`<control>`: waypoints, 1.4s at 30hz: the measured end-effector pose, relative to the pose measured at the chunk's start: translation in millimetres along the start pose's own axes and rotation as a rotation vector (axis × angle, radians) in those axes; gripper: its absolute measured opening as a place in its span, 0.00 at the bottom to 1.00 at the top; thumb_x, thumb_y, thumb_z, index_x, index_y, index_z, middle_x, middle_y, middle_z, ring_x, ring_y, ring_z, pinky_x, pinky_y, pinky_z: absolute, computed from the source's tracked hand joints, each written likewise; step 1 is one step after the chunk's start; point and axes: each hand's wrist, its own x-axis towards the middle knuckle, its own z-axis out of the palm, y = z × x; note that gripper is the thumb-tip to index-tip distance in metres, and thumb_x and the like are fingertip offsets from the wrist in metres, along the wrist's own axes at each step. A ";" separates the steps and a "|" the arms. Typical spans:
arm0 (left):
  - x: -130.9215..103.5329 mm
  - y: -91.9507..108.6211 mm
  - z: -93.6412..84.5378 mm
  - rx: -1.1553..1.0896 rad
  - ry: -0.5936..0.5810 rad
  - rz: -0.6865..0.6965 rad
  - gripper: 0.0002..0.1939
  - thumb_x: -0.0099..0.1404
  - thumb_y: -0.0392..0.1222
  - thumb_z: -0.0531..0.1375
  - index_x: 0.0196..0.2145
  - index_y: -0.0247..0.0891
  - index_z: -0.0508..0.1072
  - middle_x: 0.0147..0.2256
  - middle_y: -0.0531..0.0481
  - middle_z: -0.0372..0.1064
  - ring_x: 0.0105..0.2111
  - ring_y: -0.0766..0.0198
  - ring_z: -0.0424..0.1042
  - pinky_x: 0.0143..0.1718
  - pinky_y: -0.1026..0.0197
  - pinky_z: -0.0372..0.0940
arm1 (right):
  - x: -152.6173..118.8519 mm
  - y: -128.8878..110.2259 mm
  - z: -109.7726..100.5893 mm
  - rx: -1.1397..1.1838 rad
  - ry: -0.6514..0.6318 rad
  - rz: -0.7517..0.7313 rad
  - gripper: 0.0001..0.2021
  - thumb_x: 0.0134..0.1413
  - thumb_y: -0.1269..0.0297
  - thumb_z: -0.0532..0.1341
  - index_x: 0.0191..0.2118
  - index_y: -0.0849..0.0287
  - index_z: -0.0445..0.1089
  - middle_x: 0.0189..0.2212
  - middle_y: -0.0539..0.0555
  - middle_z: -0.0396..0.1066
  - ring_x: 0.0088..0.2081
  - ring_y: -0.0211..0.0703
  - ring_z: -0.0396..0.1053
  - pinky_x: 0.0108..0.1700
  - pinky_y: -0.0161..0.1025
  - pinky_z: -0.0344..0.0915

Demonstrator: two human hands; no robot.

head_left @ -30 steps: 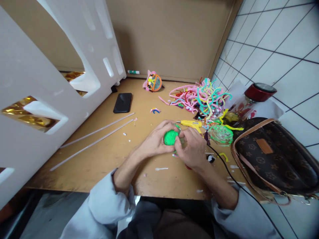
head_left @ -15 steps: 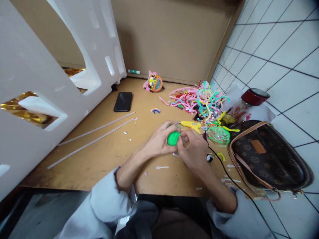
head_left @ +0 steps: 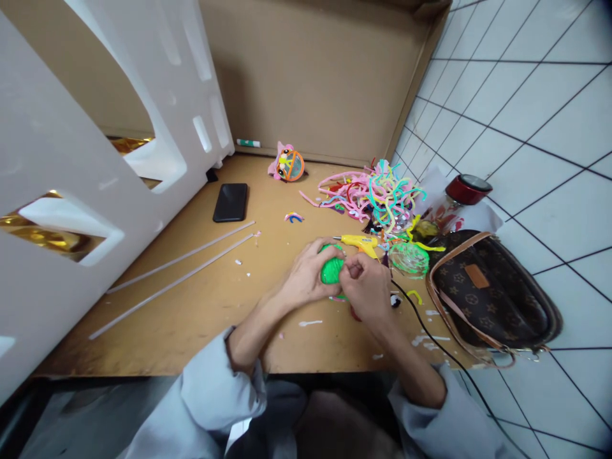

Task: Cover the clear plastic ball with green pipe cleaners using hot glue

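A bright green rounded object (head_left: 331,270) is held above the table's middle, with my left hand (head_left: 306,273) wrapped round its left side. My right hand (head_left: 366,280) is closed in a pinch at the object's right edge; whatever lies between those fingertips is too small to make out. Just beyond my hands lies a yellow glue gun (head_left: 359,243), its black cord running toward the lower right. A second green piece, round and see-through (head_left: 410,259), rests to the right of my right hand.
Fuzzy coloured stems (head_left: 377,194) are heaped at the back right, near a red-lidded jar (head_left: 468,189) and a brown bag (head_left: 492,293). A black phone (head_left: 230,203), two glue sticks (head_left: 176,275) and an owl-like craft piece (head_left: 287,163) lie farther left.
The camera view has shifted slightly, so the scene sits a little farther left. My hands keep their hold, with the green object turned slightly.
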 end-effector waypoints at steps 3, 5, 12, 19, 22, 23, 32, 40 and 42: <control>0.2 -0.6 -1.5 -0.019 -0.007 0.000 0.24 0.50 0.38 0.69 0.46 0.40 0.71 0.55 0.41 0.65 0.57 0.48 0.67 0.58 0.49 0.64 | 1.4 1.2 0.8 0.075 -0.024 0.040 0.03 0.40 0.66 0.57 0.21 0.55 0.65 0.15 0.45 0.62 0.21 0.38 0.59 0.26 0.36 0.56; 0.3 -1.7 -2.8 -0.036 -0.012 0.006 0.24 0.50 0.37 0.69 0.46 0.40 0.71 0.55 0.42 0.65 0.57 0.49 0.66 0.59 0.49 0.63 | 1.3 3.3 2.2 0.138 -0.029 0.055 0.03 0.39 0.66 0.56 0.21 0.56 0.66 0.15 0.45 0.63 0.20 0.37 0.59 0.26 0.36 0.56; 0.8 -6.8 -4.9 -0.075 -0.029 0.003 0.24 0.51 0.37 0.68 0.46 0.40 0.70 0.55 0.41 0.64 0.58 0.50 0.65 0.60 0.49 0.62 | -2.5 13.9 11.1 0.303 -0.036 0.050 0.04 0.43 0.66 0.57 0.24 0.57 0.68 0.16 0.43 0.62 0.20 0.34 0.58 0.25 0.33 0.56; 1.9 -8.9 -4.6 -0.073 -0.009 0.012 0.22 0.53 0.40 0.68 0.46 0.41 0.70 0.53 0.42 0.65 0.58 0.49 0.66 0.59 0.48 0.62 | -7.4 17.9 8.3 0.236 0.000 -0.155 0.07 0.54 0.67 0.58 0.27 0.57 0.69 0.22 0.46 0.67 0.24 0.35 0.63 0.29 0.35 0.60; 2.4 -7.2 -5.3 -0.075 -0.012 0.015 0.21 0.54 0.42 0.67 0.45 0.40 0.70 0.53 0.41 0.65 0.58 0.49 0.65 0.59 0.48 0.63 | -9.3 20.4 4.3 0.191 0.016 -0.241 0.08 0.58 0.67 0.57 0.28 0.57 0.69 0.25 0.48 0.70 0.27 0.37 0.65 0.31 0.36 0.62; 2.5 -6.8 -5.4 -0.075 -0.014 0.017 0.21 0.54 0.42 0.67 0.45 0.40 0.70 0.53 0.41 0.65 0.58 0.49 0.65 0.59 0.47 0.63 | -9.6 21.3 3.0 0.176 0.021 -0.265 0.08 0.59 0.67 0.58 0.29 0.57 0.69 0.25 0.49 0.70 0.28 0.38 0.66 0.32 0.36 0.63; 1.7 -8.7 -4.8 -0.074 -0.009 0.016 0.22 0.55 0.43 0.68 0.47 0.41 0.70 0.54 0.42 0.65 0.58 0.50 0.65 0.60 0.47 0.63 | -11.1 23.2 -5.5 0.166 0.038 -0.401 0.07 0.63 0.69 0.57 0.33 0.57 0.69 0.29 0.51 0.70 0.34 0.40 0.68 0.36 0.38 0.66; 1.8 -7.3 -6.5 -0.089 -0.015 0.017 0.21 0.56 0.44 0.68 0.47 0.40 0.70 0.54 0.41 0.65 0.59 0.50 0.65 0.60 0.48 0.62 | -8.3 37.5 -6.3 0.035 0.068 -0.610 0.13 0.65 0.72 0.53 0.47 0.54 0.73 0.36 0.54 0.71 0.38 0.43 0.68 0.40 0.41 0.65; 2.1 -6.7 -7.0 -0.095 -0.019 0.010 0.21 0.56 0.44 0.68 0.46 0.41 0.69 0.54 0.41 0.65 0.58 0.50 0.65 0.60 0.47 0.62 | -6.7 42.3 -4.8 -0.039 0.083 -0.675 0.13 0.64 0.72 0.54 0.48 0.52 0.73 0.37 0.54 0.72 0.39 0.43 0.67 0.40 0.41 0.63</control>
